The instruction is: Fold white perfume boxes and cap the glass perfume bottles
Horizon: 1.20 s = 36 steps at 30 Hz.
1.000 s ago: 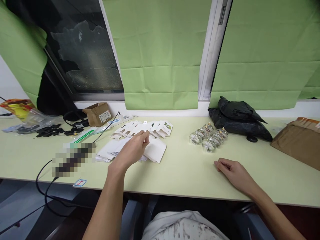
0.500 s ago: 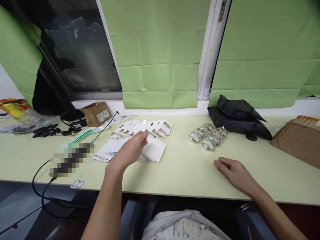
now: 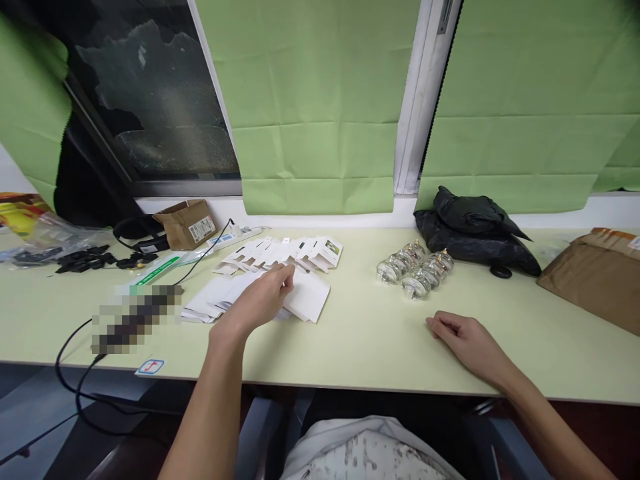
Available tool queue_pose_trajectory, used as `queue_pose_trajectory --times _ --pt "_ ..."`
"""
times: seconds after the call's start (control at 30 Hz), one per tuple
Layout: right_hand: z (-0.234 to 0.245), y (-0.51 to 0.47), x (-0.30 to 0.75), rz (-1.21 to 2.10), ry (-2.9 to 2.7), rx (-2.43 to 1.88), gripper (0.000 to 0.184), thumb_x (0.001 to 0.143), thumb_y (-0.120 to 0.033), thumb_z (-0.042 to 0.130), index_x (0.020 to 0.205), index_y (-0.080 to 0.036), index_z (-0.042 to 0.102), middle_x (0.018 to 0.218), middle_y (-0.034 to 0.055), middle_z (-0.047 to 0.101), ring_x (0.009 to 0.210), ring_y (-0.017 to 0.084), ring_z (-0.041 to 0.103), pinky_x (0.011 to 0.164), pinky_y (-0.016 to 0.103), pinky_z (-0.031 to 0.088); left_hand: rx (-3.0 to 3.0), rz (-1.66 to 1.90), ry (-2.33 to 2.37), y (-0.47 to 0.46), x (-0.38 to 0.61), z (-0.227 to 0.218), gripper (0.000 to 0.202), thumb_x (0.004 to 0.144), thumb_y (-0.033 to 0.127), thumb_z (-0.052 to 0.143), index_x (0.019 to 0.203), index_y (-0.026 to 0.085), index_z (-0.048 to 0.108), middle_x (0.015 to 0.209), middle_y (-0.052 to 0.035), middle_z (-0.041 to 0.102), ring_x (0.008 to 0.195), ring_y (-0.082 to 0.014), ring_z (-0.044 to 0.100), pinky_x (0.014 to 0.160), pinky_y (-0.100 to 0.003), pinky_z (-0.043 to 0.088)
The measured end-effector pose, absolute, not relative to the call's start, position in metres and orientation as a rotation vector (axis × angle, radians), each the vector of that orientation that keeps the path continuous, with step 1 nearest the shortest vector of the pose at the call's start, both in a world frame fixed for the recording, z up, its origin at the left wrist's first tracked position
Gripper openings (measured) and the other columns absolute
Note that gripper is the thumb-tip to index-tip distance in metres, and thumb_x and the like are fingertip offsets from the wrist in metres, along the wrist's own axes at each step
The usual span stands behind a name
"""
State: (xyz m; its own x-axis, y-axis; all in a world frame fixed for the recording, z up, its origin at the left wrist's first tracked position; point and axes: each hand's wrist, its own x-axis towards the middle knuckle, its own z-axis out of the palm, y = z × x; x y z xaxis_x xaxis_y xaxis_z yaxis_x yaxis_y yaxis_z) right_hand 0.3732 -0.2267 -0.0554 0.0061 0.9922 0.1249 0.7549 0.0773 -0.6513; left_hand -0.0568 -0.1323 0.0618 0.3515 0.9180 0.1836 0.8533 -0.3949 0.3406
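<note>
My left hand [image 3: 261, 299] reaches over a fanned pile of flat white cards [image 3: 310, 298] on the pale green table [image 3: 360, 340]. Its fingertips are pinched together at the pile's far edge, touching a card. Behind the pile lies a row of folded white cardboard boxes [image 3: 280, 253]. My right hand [image 3: 463, 340] rests on the table at the right, fingers loosely curled, holding nothing. A cluster of small clear glass jars [image 3: 415, 270] stands just beyond it.
A black plastic bag [image 3: 475, 230] lies at the back right, a brown parcel [image 3: 595, 277] at the far right. A small cardboard box [image 3: 187, 223], black cables [image 3: 85, 373], black clips [image 3: 83, 259] and a power strip [image 3: 240, 235] crowd the left side. Green blinds hang behind.
My left hand has drawn back slightly toward me over the cards. The right hand has stayed in place. The view has tilted down a little.
</note>
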Motion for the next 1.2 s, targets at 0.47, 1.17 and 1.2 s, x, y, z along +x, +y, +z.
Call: queue_pose_trajectory --times 0.47,1.17,1.2 --pt "-0.054 -0.226 0.371 0.537 -1.798 -1.728 0.049 0.102 -0.06 0.045 0.073 -0.022 0.052 0.067 -0.002 0.05 0.067 0.016 0.044 0.064 0.028 0.035 2.381 0.494 1.717 -0.13 -0.057 0.063 0.017 0.087 0.009 0.044 0.083 0.024 0.048 0.088 -0.0008 0.061 0.074 -0.018 0.054 0.062 -0.029 0.033" --pt "-0.049 -0.227 0.367 0.496 -1.797 -1.717 0.05 0.098 -0.063 0.046 0.07 -0.023 0.054 0.064 0.0013 0.057 0.066 0.018 0.048 0.062 0.029 0.04 2.545 0.183 1.747 -0.138 -0.006 0.044 0.033 0.096 0.032 0.062 0.127 0.02 0.063 0.12 -0.0127 0.072 0.116 -0.0313 0.065 0.091 -0.039 0.044" --pt "-0.049 -0.227 0.367 0.497 -1.798 -1.721 0.05 0.098 -0.063 0.045 0.07 -0.023 0.054 0.064 0.0011 0.056 0.066 0.018 0.048 0.062 0.029 0.04 2.545 0.179 1.74 -0.138 -0.005 0.043 0.032 0.096 0.032 0.063 0.126 0.02 0.063 0.121 -0.0125 0.071 0.116 -0.031 0.064 0.092 -0.039 0.044"
